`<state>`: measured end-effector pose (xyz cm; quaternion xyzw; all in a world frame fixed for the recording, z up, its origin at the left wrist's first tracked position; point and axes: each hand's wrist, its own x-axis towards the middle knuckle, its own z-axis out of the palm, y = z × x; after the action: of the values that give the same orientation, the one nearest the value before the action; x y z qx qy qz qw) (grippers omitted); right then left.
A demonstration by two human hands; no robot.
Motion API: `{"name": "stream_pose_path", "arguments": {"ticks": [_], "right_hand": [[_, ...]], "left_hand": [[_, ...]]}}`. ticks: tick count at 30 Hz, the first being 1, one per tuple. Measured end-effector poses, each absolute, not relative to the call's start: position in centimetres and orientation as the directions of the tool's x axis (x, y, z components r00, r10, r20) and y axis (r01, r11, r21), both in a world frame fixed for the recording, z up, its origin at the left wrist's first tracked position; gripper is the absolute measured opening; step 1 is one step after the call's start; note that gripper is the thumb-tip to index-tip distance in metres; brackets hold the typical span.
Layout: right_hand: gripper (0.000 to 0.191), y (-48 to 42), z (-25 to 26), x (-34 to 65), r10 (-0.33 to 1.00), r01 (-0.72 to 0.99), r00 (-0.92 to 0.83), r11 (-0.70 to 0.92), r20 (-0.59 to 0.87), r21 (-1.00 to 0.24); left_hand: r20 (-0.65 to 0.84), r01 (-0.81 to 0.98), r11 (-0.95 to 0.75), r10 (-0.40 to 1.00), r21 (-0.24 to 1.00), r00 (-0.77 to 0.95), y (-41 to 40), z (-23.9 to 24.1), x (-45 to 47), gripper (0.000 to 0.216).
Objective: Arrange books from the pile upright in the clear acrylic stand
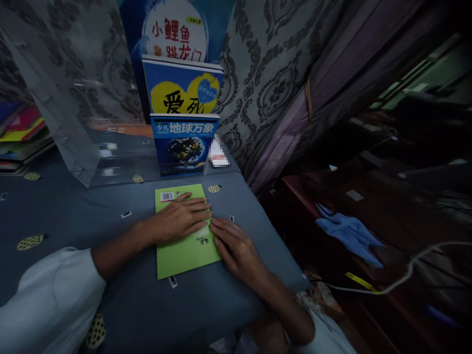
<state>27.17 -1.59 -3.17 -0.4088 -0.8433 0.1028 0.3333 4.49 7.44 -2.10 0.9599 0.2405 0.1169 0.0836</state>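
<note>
A thin green book [173,260] lies on the blue-grey tablecloth [132,275], its barcode side facing up. My left hand [182,216] rests flat across its upper part, fingers stretched out toward the right edge. Along that right edge lies my right hand [236,248], fingers extended and touching the book's side. Just beyond the green book, a clear plastic rack [79,162] holds several upright books, with a blue earth-cover book [186,147] in front, a blue and yellow book [184,88] behind it and a taller blue book [177,29] at the back.
Stacked colourful books [22,130] sit at the far left. A patterned wall covering [265,73] and a purple curtain [291,113] stand behind the table. Past the table's right edge, a blue cloth [348,233] and a white cable [409,270] lie in a dark area.
</note>
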Motion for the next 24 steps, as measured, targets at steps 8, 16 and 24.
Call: {"name": "stream_pose_path", "arguments": {"ticks": [8,16,24], "right_hand": [[0.036,-1.9,-2.6,27.0,0.762,0.583,-0.416,0.642,0.497,-0.497],[0.031,-1.8,-2.5,26.7,0.742,0.571,-0.408,0.662,0.533,-0.485],[0.028,-2.7,-1.9,27.0,0.728,0.531,-0.411,0.680,0.548,-0.505]], "left_hand": [[0.226,0.389,-0.884,0.447,0.258,0.866,7.4,-2.4,4.2,0.042],[0.186,0.393,-0.888,0.438,0.238,0.879,7.0,-1.7,4.5,0.041],[0.181,0.372,-0.869,0.444,0.327,0.878,6.7,-1.0,4.2,0.039]]}}
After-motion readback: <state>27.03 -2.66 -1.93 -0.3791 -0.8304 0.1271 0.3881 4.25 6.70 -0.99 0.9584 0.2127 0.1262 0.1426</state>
